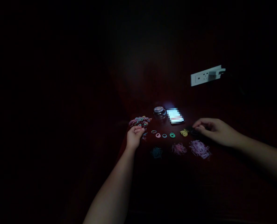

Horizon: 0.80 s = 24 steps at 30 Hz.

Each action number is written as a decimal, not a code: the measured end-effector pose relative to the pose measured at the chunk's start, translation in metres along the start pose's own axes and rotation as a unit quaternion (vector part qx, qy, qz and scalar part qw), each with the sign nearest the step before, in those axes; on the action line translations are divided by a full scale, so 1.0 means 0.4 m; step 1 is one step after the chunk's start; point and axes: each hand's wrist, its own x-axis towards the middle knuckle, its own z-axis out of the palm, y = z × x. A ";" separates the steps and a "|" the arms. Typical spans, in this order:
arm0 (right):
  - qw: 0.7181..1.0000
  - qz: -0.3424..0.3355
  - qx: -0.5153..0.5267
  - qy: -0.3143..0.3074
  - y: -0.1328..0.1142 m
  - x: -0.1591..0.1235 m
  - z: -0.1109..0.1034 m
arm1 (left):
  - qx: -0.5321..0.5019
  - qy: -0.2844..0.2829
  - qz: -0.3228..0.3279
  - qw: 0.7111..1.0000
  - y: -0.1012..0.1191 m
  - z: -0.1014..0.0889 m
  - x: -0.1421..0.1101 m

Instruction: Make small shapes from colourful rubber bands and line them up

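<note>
Left forearm [112, 193] enters from the bottom edge; right forearm [262, 155] enters from the right edge. Both extend over a dark reddish worktop [168, 127], lit only around its middle.

Right hand [217, 132]: positioned at the right end of the row of small items, with thumb and forefinger tips close together beside a black item [194, 132]. Whether these fingers grip it cannot be told.

Left hand [134, 137]: positioned at the near edge of a mixed pile of coloured hair ties, fingers curled inward. Whether they hold a tie cannot be told.

Wall socket [199, 78]: white, fitted with a plug [216, 74] at its right end.

Phone [175, 115]: lies behind the row, screen lit, content blurred. A lidded jar [160, 115] stands just left of it.

Purple pile [200, 149], mixed pile [138, 120], pink pile [179, 148] and dark teal pile [156, 152]: the purple, pink and teal piles consist of thin bands and lie nearest the person.

Yellow bundle [184, 133]: just left of the black item. Leftward follow a green ring [172, 137], blue ring [164, 137], pink ring [160, 136] and teal ring [154, 133], spaced apart.
</note>
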 end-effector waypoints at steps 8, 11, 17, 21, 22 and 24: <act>0.985 -0.112 -0.124 0.036 -0.072 -0.013 0.040 | -0.040 -0.068 0.070 0.994 0.058 0.083 -0.047; 0.975 -0.147 -0.162 0.034 -0.148 -0.012 0.099 | -0.015 -0.085 0.106 0.991 0.084 0.113 -0.079; 0.974 -0.121 -0.188 0.047 -0.193 0.013 0.188 | 0.013 -0.098 0.145 0.985 0.137 0.146 -0.136; 0.972 -0.153 -0.166 0.062 -0.170 0.020 0.183 | 0.006 -0.131 0.192 0.973 0.153 0.159 -0.152; 0.970 -0.164 -0.164 0.068 -0.167 0.018 0.179 | 0.002 -0.136 0.197 0.971 0.155 0.161 -0.154; 0.966 -0.186 -0.162 0.079 -0.164 0.014 0.172 | -0.001 -0.140 0.201 0.969 0.158 0.164 -0.157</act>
